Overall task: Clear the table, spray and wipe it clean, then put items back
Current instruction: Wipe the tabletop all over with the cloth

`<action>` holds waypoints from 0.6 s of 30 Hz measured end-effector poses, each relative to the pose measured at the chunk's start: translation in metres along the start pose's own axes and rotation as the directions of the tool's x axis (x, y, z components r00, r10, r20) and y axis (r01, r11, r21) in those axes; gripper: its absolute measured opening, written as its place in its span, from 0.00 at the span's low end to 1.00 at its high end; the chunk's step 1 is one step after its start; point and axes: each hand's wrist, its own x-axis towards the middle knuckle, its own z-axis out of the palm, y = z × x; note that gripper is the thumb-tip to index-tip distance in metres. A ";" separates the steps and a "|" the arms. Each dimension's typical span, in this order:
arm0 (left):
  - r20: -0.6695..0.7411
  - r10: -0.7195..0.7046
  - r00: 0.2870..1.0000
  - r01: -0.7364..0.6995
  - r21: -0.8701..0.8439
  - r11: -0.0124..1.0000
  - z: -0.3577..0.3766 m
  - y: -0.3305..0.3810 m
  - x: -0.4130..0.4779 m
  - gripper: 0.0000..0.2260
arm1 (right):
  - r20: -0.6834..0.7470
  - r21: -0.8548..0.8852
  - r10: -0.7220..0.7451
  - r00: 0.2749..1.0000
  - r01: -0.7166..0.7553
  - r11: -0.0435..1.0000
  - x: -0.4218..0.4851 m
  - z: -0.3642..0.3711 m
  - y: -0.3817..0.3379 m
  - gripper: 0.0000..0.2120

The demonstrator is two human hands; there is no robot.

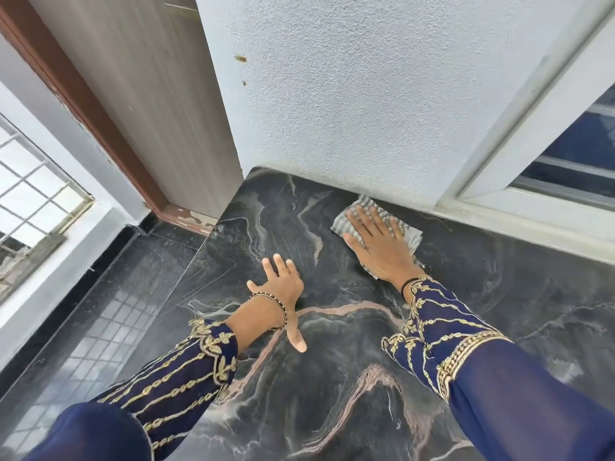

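A dark marble table top (pixel 349 377) with pink and white veins fills the lower half of the head view. My right hand (pixel 376 244) lies flat with spread fingers on a grey striped cloth (pixel 362 207), pressing it onto the marble close to the wall. My left hand (pixel 281 287) rests flat on the bare marble nearer the left edge, fingers straight and thumb pointing back toward me. Both arms wear dark blue sleeves with gold embroidery.
A white textured wall (pixel 349 94) stands at the table's far edge. A white window frame (pixel 499 207) runs along the right. A wooden door (pixel 149 104) with a brown frame is at the left, above a black tiled floor (pixel 100 311).
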 end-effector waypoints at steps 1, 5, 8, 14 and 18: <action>-0.009 0.007 1.000 -0.007 -0.007 1.000 0.001 -0.001 -0.002 0.74 | -0.009 -0.006 -0.011 1.000 0.011 1.000 -0.010 0.003 -0.004 0.29; -0.055 0.012 0.998 -0.019 -0.116 0.993 0.003 -0.002 -0.012 0.73 | -0.053 -0.020 -0.059 0.997 0.058 0.998 -0.050 0.019 -0.026 0.29; -0.132 0.017 0.991 -0.044 -0.209 0.977 0.010 -0.006 -0.018 0.70 | -0.071 -0.029 -0.055 0.996 0.053 0.998 -0.082 0.032 -0.047 0.30; -0.476 -0.021 0.879 -0.214 -0.435 0.875 0.077 0.000 -0.069 0.46 | -0.137 -0.044 -0.117 0.984 0.112 0.993 -0.163 0.055 -0.094 0.29; -0.536 0.037 0.844 -0.339 -0.479 0.810 0.133 0.002 -0.125 0.38 | -0.121 -0.043 -0.162 0.979 0.158 0.987 -0.230 0.070 -0.122 0.26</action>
